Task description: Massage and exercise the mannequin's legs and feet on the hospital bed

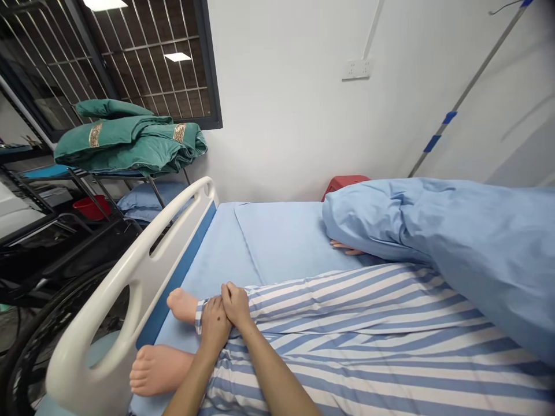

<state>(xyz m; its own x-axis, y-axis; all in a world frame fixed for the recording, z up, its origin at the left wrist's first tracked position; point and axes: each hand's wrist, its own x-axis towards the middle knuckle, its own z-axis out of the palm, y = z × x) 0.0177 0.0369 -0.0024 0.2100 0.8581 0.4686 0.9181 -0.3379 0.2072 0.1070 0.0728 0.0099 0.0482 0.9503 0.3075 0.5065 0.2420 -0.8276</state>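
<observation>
A figure with smooth, doll-like feet lies on the bed in blue-and-white striped trousers [347, 346]. My left hand [215, 320] wraps over the lower end of the far trouser leg, just above the far foot [182, 304]. Close beside it, touching, my right hand [235, 303] has its fingers curled on the same trouser leg. Their fingertips are partly hidden. The near foot [160, 370] rests bare on the sheet, left of my forearms. A bunched blue quilt [433, 219] covers the upper body, and one hand [347, 248] of the figure peeks out beneath it.
A white bed footboard [143, 260] rises at the left, with a wheelchair wheel [26, 346] beyond it. Folded green bedding [130, 138] sits on a rack under the barred window. A red stool [344, 182] and a metal pole [468, 86] stand behind the bed.
</observation>
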